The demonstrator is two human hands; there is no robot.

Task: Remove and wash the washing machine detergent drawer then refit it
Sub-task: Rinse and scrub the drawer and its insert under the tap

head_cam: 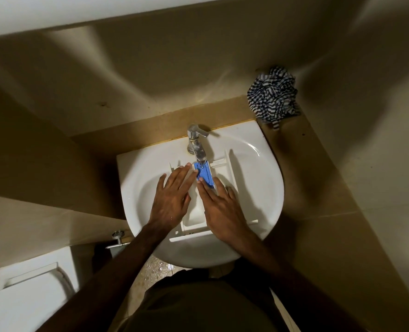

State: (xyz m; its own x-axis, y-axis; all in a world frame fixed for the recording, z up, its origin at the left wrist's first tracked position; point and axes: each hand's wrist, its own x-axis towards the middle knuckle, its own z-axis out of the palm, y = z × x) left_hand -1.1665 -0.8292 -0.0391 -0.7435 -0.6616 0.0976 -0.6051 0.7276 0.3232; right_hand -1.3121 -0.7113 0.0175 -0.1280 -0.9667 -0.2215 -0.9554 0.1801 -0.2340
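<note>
The white detergent drawer [231,173] lies in the white basin [258,188], its front panel toward me and its far end under the chrome tap [197,142]. A blue insert [204,173] sits in the drawer's middle compartment, right below the spout. My left hand [172,195] lies flat over the drawer's left part, fingers straight, fingertips reaching the blue insert's left edge. My right hand [220,207] lies flat on the drawer too, its straight fingers resting on the insert's near end. I cannot tell whether water is running.
A crumpled striped cloth [274,97] sits on the tan counter [301,152] behind the basin on the right. A white toilet [23,295] stands at the lower left, with a metal valve [118,238] beside it. Wet speckled floor [155,269] shows under the basin.
</note>
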